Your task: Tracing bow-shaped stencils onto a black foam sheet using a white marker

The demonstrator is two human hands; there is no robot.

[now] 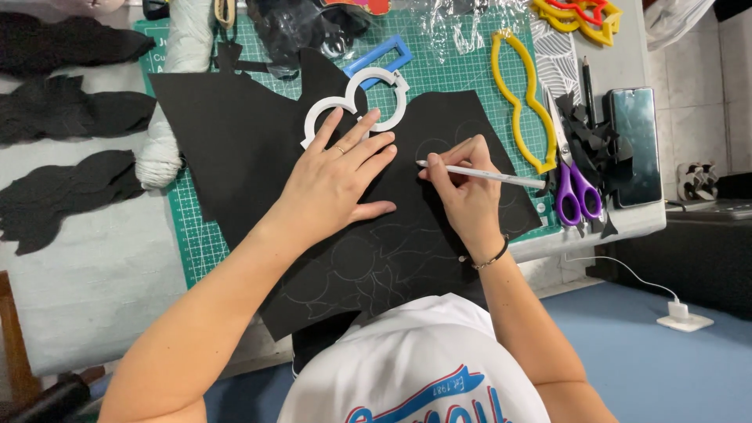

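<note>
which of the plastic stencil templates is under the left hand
The white glasses-shaped plastic template, its lower rim under the left hand fingertips on the black sheet. The yellow template and blue template lie untouched.

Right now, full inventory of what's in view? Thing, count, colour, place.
black sheet: 1, black with traced outlines, on the mat under both hands
glasses template: 1, white, on the sheet at the left fingertips
cutting mat: 1, green, on the table
yellow template: 1, yellow, right part of the mat
blue template: 1, blue, top of the mat
scissors: 1, purple handles, right edge of the mat
phone: 1, dark, far right
black cut-outs: 3, black, left of the mat
left hand: flat on the sheet
right hand: holding the white pencil
</note>
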